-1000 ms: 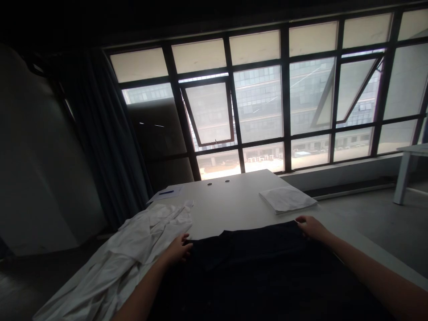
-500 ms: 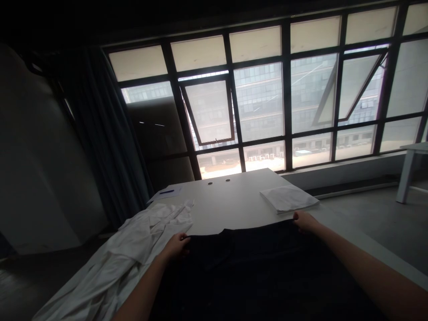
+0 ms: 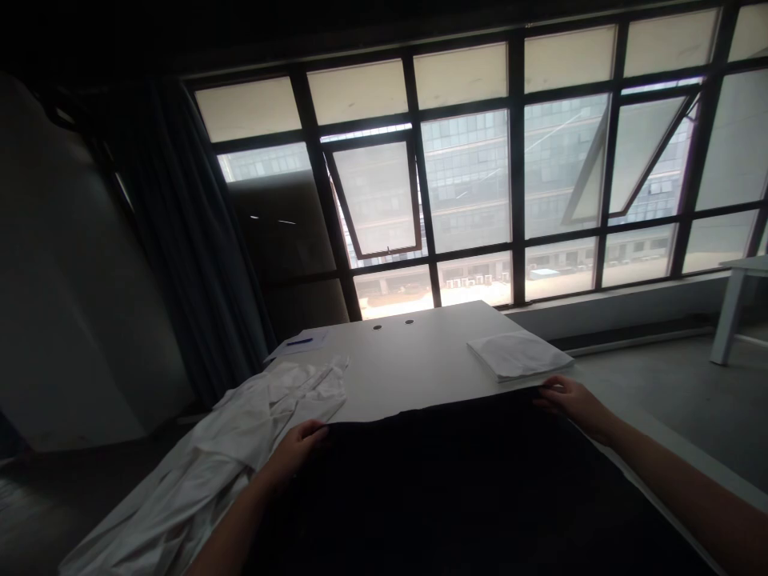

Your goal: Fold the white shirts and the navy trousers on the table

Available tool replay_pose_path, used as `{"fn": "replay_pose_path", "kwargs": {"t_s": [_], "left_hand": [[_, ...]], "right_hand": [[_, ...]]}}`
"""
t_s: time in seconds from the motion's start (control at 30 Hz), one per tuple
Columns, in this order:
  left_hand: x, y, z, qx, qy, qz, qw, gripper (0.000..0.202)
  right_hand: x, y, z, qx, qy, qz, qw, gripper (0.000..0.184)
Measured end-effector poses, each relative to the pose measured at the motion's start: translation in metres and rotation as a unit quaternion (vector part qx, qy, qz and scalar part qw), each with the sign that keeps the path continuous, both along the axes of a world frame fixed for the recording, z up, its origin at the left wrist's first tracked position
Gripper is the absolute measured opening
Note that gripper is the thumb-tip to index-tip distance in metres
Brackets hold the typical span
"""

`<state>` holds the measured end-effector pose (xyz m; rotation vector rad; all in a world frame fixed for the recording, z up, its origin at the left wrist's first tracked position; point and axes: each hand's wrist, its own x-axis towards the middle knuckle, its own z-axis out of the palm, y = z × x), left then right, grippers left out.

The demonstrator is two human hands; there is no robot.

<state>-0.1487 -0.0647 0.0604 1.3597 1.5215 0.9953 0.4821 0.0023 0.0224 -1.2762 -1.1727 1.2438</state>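
Left of the grip, a crumpled white shirt [image 3: 204,456] spills over the edge of a white table [image 3: 420,360]. Beyond the grip, on the right, lies a folded white cloth [image 3: 517,356], and far off to the left a sheet of paper [image 3: 306,344] carries a blue pen [image 3: 300,342]. Past the table, a dark curtain [image 3: 192,240] hangs beside a big window [image 3: 468,184], and a small white table [image 3: 741,264] stands off to the right.

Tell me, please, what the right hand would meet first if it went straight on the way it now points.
The right hand would likely meet the folded white cloth first, though depth is unclear.
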Motion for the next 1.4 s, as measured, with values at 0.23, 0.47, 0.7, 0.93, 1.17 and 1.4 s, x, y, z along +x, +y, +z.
{"fn": "replay_pose_path", "kwargs": {"t_s": [0.23, 0.47, 0.7, 0.93, 1.17, 1.4], "left_hand": [[-0.016, -0.051, 0.009, 0.059, 0.225, -0.134, 0.963, 0.031], [0.001, -0.078, 0.004, 0.074, 0.345, -0.162, 0.922, 0.006], [0.018, -0.079, 0.005, 0.074, 0.529, -0.113, 0.838, 0.027], [0.135, -0.097, 0.025, 0.172, 0.446, -0.202, 0.855, 0.032], [0.178, -0.087, -0.019, 0.238, 0.417, -0.196, 0.855, 0.018], [0.166, -0.080, -0.037, 0.248, 0.380, -0.183, 0.872, 0.016]], "right_hand": [[0.037, -0.054, 0.003, 0.044, -0.239, 0.151, 0.958, 0.035], [0.044, -0.080, -0.013, 0.087, -0.342, 0.136, 0.926, 0.032], [0.043, -0.079, -0.017, 0.142, -0.424, 0.144, 0.883, 0.026], [0.033, -0.085, -0.021, 0.204, -0.515, 0.093, 0.827, 0.025], [0.032, -0.093, -0.018, 0.142, -0.492, 0.126, 0.849, 0.026], [0.028, -0.096, -0.015, 0.130, -0.442, 0.126, 0.879, 0.035]]}}
